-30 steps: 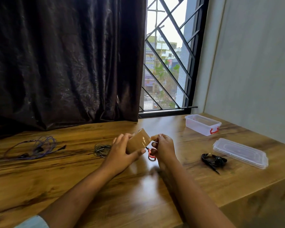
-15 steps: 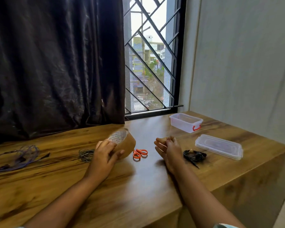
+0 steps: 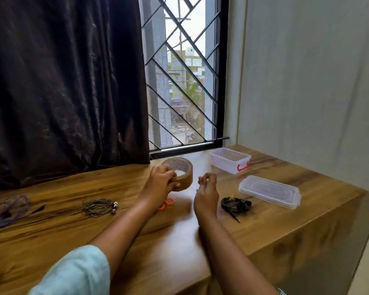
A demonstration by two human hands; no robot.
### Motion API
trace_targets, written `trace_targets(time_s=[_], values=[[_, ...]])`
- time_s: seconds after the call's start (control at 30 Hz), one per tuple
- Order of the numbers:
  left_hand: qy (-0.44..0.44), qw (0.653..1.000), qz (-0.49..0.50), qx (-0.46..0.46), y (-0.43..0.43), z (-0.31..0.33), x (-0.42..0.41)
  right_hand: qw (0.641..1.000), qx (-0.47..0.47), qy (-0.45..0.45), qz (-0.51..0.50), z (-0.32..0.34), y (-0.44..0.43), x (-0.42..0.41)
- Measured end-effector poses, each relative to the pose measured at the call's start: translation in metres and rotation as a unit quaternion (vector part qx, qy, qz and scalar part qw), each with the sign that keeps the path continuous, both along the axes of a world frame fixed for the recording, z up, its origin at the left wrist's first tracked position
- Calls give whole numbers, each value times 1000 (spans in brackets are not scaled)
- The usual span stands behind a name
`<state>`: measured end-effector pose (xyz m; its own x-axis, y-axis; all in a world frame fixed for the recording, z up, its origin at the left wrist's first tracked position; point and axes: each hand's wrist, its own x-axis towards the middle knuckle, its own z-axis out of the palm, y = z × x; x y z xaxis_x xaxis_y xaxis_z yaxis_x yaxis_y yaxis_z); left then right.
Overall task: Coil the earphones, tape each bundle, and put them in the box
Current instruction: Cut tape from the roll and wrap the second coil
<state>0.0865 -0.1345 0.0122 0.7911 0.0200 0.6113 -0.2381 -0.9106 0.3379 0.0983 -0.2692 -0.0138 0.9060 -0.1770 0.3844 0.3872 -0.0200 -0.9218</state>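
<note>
While the black earphones [image 3: 235, 206] lie coiled on the worktop [image 3: 51, 241] right of centre, just beside the clear lid [image 3: 268, 191], the left hand [image 3: 161, 180] grips the brown tape roll [image 3: 180, 174] at mid-frame, its fingers curled over the rim; whether the roll touches the wood I cannot tell. The right hand [image 3: 206, 195] hangs near the black earphones, its fingers loosely curled and blurred, so I cannot tell whether they pinch anything; the grey earphones [image 3: 98, 207] sit bundled left of centre; the purple earphones [image 3: 8, 209] lie loose at the left edge, partly cut off; the open box [image 3: 230, 160] stands beyond the lid, by the window. The orange scissors [image 3: 167, 204] are mostly hidden behind the left wrist, only the handle loops showing; half a second earlier they lay in plain sight between the hands, and the roll's open core was tilted toward the camera.
</note>
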Motion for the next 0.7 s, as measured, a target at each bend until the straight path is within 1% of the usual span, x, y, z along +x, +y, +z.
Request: trace_targets(time_s=[0.07,0.17,0.3,0.4,0.47,0.5,0.57,0.63,0.7], values=[[16,1000,7,1,-11,1,15,1000,-19,-5,0,0,-1,1],[70,996,21,42,-20,-2,26,1000,-23,9,7,-1,-3,5],[104,993,51,13,-21,-5,22,1000,-18,17,20,-1,-2,9],[140,978,157,-6,-20,-6,12,1000,-18,-2,22,-1,0,8],[209,947,240,-32,-19,-7,2,997,-47,-37,45,-1,2,5],[250,932,262,-29,-20,-10,-3,994,-72,-60,61,-2,4,3],[281,921,271,3,-22,-17,-10,983,-120,-93,104,-3,8,-2],[266,929,256,27,-24,-19,-12,972,-148,-112,146,-4,11,-5],[253,940,227,25,-26,-18,-13,961,-196,-109,163,-4,13,-6]])
